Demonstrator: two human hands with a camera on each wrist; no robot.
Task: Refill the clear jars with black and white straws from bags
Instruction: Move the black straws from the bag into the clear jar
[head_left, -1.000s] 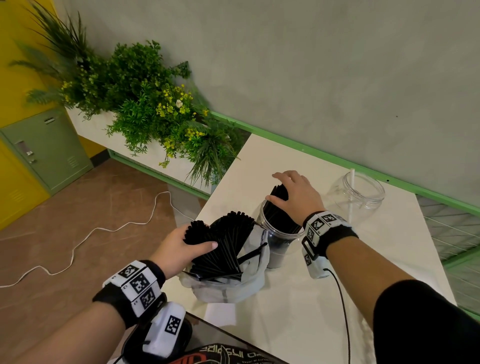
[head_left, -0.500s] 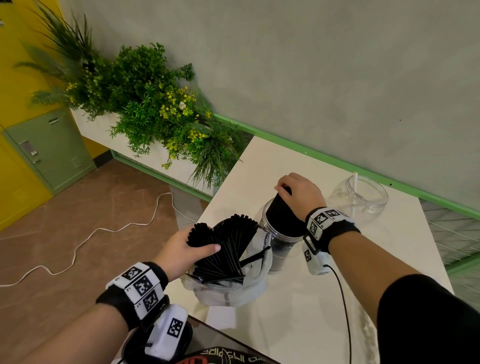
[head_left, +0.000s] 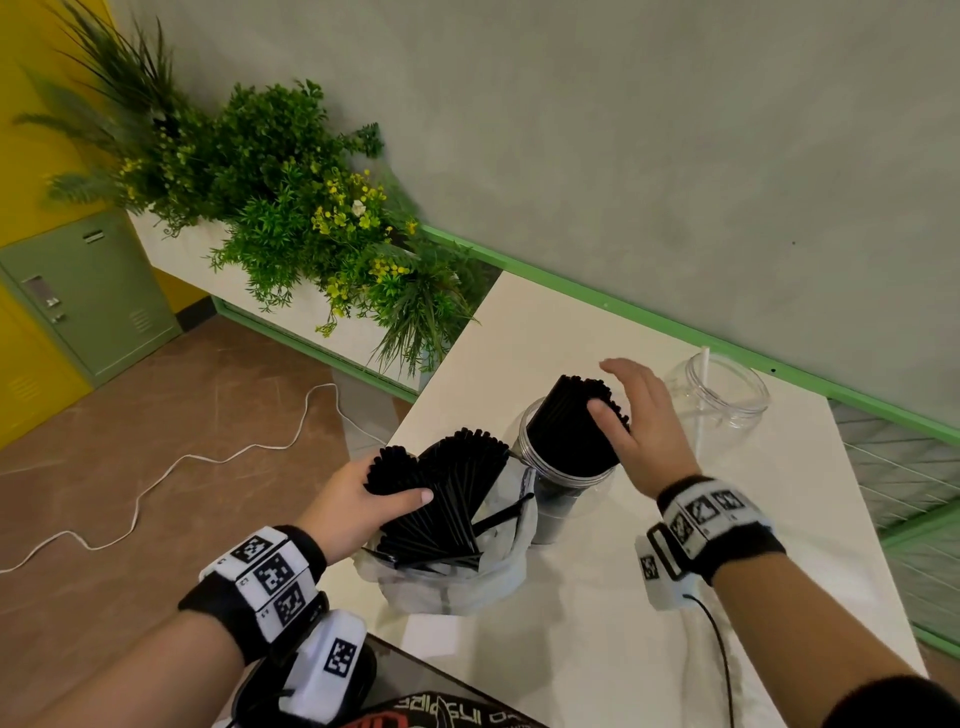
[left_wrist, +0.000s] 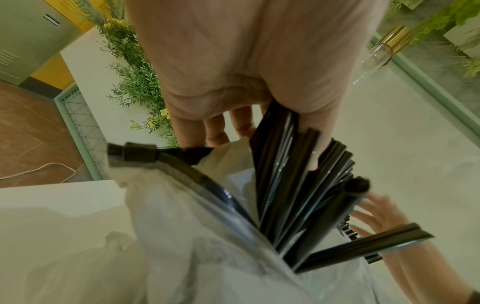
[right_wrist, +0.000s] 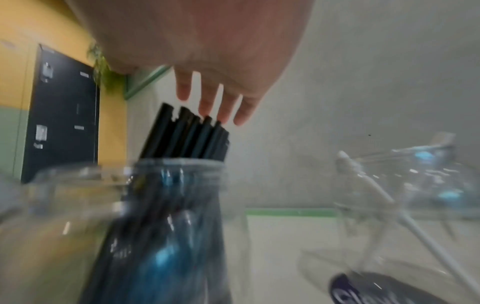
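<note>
A clear jar (head_left: 556, 499) on the white table holds a leaning bundle of black straws (head_left: 571, 426). My right hand (head_left: 623, 400) hovers at their tops with fingers straight and spread, the thumb touching the bundle's side. In the right wrist view the fingertips (right_wrist: 223, 115) sit just above the straw ends (right_wrist: 187, 133). My left hand (head_left: 395, 483) grips a clump of black straws (head_left: 457, 483) standing in a pale plastic bag (head_left: 467, 582); the thumb (left_wrist: 317, 144) curls over them. A second clear jar (head_left: 727, 400), at the back right, holds one white straw (head_left: 702, 395).
The white table (head_left: 571, 649) ends at a grey wall with a green ledge. A planter of green plants (head_left: 311, 234) borders its left corner. A white cable (head_left: 156, 478) lies on the brown floor. A dark printed object (head_left: 441, 712) sits at the table's near edge.
My right hand, curled over the straw tops in the jar, has lifted and opened its fingers. The bundle now leans left. My left hand keeps its grip in the bag.
</note>
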